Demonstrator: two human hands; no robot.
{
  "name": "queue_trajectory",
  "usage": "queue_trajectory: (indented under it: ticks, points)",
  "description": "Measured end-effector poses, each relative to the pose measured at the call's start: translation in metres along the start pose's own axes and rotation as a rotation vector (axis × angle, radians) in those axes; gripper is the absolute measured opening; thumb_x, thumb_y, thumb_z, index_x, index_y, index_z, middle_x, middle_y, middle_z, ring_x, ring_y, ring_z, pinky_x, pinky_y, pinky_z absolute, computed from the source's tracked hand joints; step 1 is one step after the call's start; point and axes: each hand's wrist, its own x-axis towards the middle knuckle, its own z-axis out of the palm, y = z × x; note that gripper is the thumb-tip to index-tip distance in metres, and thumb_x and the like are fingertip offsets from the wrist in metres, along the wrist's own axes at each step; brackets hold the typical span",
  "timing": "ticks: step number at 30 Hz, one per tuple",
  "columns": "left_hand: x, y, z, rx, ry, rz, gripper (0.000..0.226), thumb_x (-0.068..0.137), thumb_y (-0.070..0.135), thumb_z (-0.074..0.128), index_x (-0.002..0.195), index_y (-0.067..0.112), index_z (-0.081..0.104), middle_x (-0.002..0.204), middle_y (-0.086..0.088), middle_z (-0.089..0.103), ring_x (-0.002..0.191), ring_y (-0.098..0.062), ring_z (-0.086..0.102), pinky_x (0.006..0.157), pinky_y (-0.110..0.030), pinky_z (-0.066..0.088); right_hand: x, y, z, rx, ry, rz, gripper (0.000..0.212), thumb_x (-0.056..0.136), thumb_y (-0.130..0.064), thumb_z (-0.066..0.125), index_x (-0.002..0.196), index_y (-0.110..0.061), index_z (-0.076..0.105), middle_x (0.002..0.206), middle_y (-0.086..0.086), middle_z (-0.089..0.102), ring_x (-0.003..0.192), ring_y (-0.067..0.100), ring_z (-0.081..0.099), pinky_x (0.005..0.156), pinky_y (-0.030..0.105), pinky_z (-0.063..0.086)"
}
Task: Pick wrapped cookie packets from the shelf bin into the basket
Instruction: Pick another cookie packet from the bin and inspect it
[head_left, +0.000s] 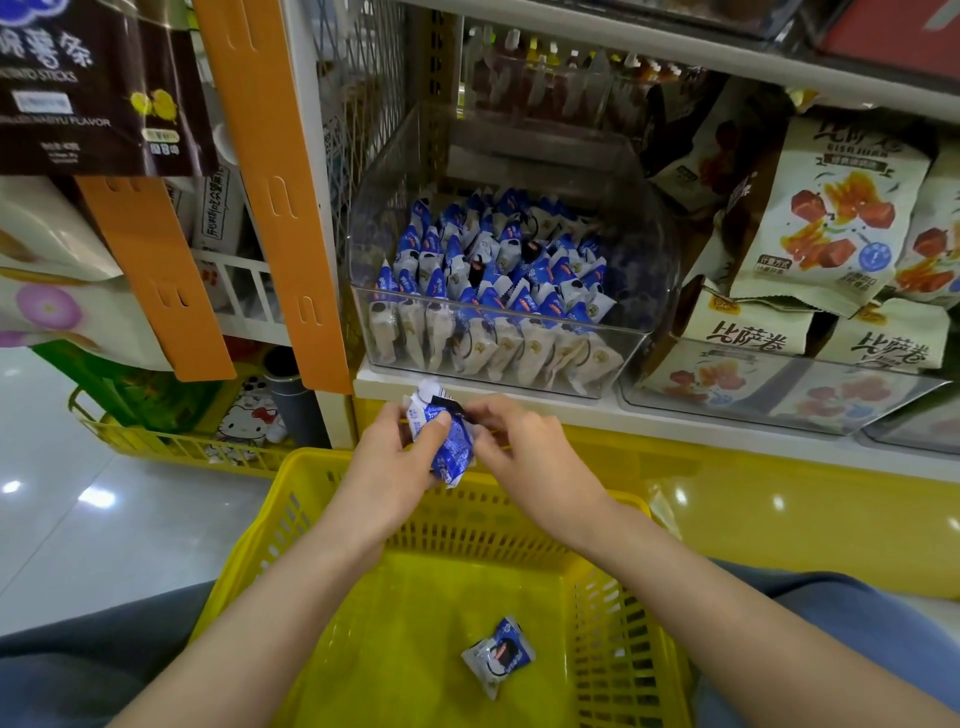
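Two hands meet over the far rim of the yellow basket (260, 525): the left hand (387, 467) grips a small bunch of blue-white cookie packets (454, 449), and the right hand (524, 449) pinches its top edge. A lone packet (497, 656) lies on the basket floor. The clear shelf bin (498, 322), packed full, sits just beyond the basket, with tan snack bags (826, 218) beyond-right and orange strips (275, 197) beyond-left.

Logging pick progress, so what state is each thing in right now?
Shelf bin: open-topped, well stocked with packets.
Basket: holds one packet.
Loose packet: lying on basket floor.
Held packets: gripped over the basket's far rim.
Left hand: grips held packets.
Right hand: pinches them.
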Motion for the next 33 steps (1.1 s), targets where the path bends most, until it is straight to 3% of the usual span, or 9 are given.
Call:
queue_trajectory:
  ticks: [3,9,12,15,19,22,25,28,33]
  points:
    - [0.0,0.0,0.001,-0.043,-0.015,-0.023,0.017,0.094,0.018,0.051,0.109,0.011,0.051,0.1,-0.007,0.065,0.085,-0.012,0.065,0.064,-0.022,0.057,0.001,-0.001,-0.003,-0.005,0.003,-0.002,0.027,0.092,-0.014,0.048,0.117,-0.016,0.059,0.106,0.003,0.069,0.096,0.015,0.064,0.088,0.035,0.049]
    - [0.007,-0.002,-0.009,0.314,-0.031,0.15,0.055,0.082,0.008,0.066,0.13,0.022,0.042,0.114,0.004,0.05,0.094,-0.011,0.057,0.08,-0.02,0.048,-0.002,0.002,-0.007,-0.152,-0.057,-0.072,0.025,0.094,-0.015,0.047,0.117,-0.016,0.058,0.107,0.004,0.067,0.099,0.018,0.06,0.088,0.031,0.044]
    - [0.003,-0.004,-0.01,0.647,-0.04,0.358,0.04,0.081,0.022,0.068,0.118,0.026,0.055,0.107,0.012,0.046,0.1,-0.005,0.049,0.08,-0.009,0.036,-0.003,0.003,-0.01,-0.234,-0.066,-0.169,0.025,0.095,-0.015,0.047,0.117,-0.014,0.057,0.114,0.001,0.061,0.107,0.014,0.052,0.09,0.015,0.033]
    - [-0.001,-0.004,-0.01,0.702,-0.049,0.476,0.017,0.083,0.031,0.064,0.098,0.028,0.059,0.093,0.015,0.058,0.089,-0.002,0.053,0.069,-0.006,0.036,-0.003,0.003,-0.015,-0.248,-0.067,-0.223,0.023,0.094,-0.015,0.048,0.115,-0.013,0.058,0.112,-0.001,0.059,0.105,0.011,0.048,0.085,0.01,0.027]
    - [-0.002,-0.001,-0.009,0.624,0.001,0.504,0.008,0.084,0.032,0.062,0.086,0.026,0.058,0.079,0.013,0.061,0.078,0.002,0.056,0.064,-0.006,0.039,-0.003,0.0,-0.014,-0.002,-0.007,-0.124,0.02,0.093,-0.018,0.052,0.112,-0.015,0.056,0.107,-0.005,0.061,0.101,0.007,0.055,0.088,0.017,0.041]
    - [-0.002,-0.002,-0.009,0.582,0.077,0.475,0.008,0.089,0.028,0.056,0.083,0.023,0.057,0.073,0.01,0.059,0.068,0.001,0.054,0.059,-0.007,0.037,-0.002,-0.002,-0.007,0.236,0.07,0.057,0.039,0.09,-0.028,0.056,0.126,-0.017,0.045,0.118,-0.007,0.053,0.115,0.007,0.05,0.099,0.025,0.041]
    - [-0.002,-0.001,-0.009,0.549,0.126,0.456,0.011,0.093,0.025,0.051,0.083,0.023,0.055,0.069,0.013,0.057,0.064,0.005,0.055,0.055,-0.006,0.037,-0.001,-0.005,-0.002,0.459,-0.032,0.231,0.046,0.088,-0.031,0.059,0.127,-0.012,0.042,0.121,-0.003,0.055,0.117,0.01,0.052,0.1,0.027,0.042]
    - [-0.004,-0.003,-0.008,0.562,0.076,0.449,0.009,0.093,0.024,0.049,0.087,0.021,0.055,0.074,0.01,0.062,0.068,0.001,0.058,0.056,-0.009,0.04,-0.004,-0.007,0.0,0.578,-0.087,0.233,0.033,0.088,-0.022,0.061,0.116,-0.007,0.053,0.109,0.008,0.067,0.101,0.014,0.064,0.092,0.028,0.05]
    - [-0.005,-0.004,-0.009,0.625,0.013,0.548,0.019,0.093,0.022,0.049,0.111,0.022,0.056,0.101,0.011,0.058,0.089,-0.004,0.056,0.072,-0.014,0.044,-0.003,-0.007,-0.005,0.541,-0.093,0.124,0.022,0.085,-0.014,0.065,0.106,-0.015,0.06,0.099,0.002,0.067,0.093,0.008,0.062,0.085,0.021,0.05]
